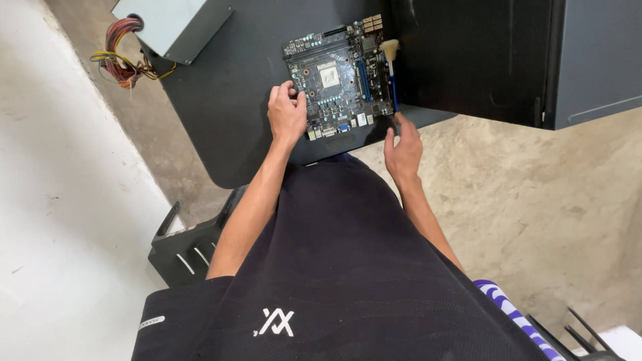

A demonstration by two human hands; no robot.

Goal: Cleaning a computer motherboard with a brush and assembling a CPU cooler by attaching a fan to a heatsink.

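The motherboard (341,77) is lying flat on the black table (221,100), near the table's front edge and close to the person's body. The left hand (286,112) is resting on the board's left edge, fingers curled over it and pressing it down, so it is holding the board steady. The right hand (402,148) is gripping the handle of a blue brush (392,73) that is running along the board's right edge, its pale bristles sitting at the board's far right corner.

Judging by this, the brushing of the board is the step in hand; sweeping further calls for light strokes while the left hand is bracing.

Right of the board, a dark computer case (515,60) is standing very close, leaving little room. Left of the board the table is giving more room, up to the power supply (175,25) with its coloured wires (124,57) at the far corner.
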